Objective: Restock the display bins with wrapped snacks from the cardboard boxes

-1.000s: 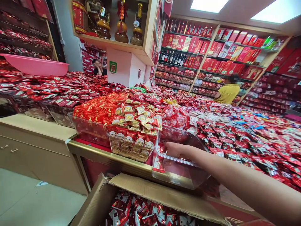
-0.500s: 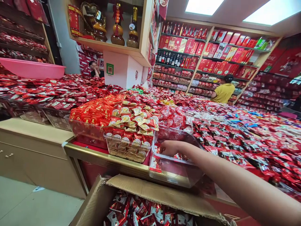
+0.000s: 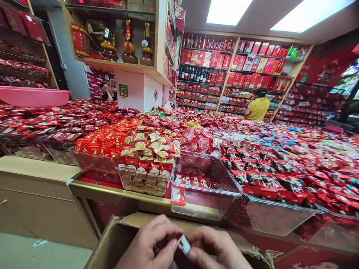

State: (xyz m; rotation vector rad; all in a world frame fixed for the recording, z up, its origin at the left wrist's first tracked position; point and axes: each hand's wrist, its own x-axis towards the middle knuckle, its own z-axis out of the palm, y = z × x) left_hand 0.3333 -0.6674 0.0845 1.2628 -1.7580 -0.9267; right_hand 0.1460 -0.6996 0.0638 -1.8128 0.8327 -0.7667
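Note:
Both my hands are close together over the open cardboard box (image 3: 108, 243) at the bottom of the view. My left hand (image 3: 151, 244) has its thumb and fingers closed around a small red and white wrapped candy packet (image 3: 184, 245). My right hand (image 3: 217, 246) pinches near the packet's white end, fingers bent. Beyond them stands a clear plastic bin (image 3: 196, 205) with a row of upright red and white packets (image 3: 193, 181) inside. A packet also shows through its front left corner. My hands hide most of the box's contents.
Left of the clear bin stands a bin of gold and red durian candies (image 3: 147, 168), then orange-red packets (image 3: 101, 142). Dark red candies (image 3: 260, 172) fill a bin to the right. A gold counter edge (image 3: 126, 192) runs behind the box. A person in yellow (image 3: 258, 108) stands far back.
My right hand has come out of the clear bin and back over the cardboard box. My left hand has entered the view, and both hands now meet at a packet.

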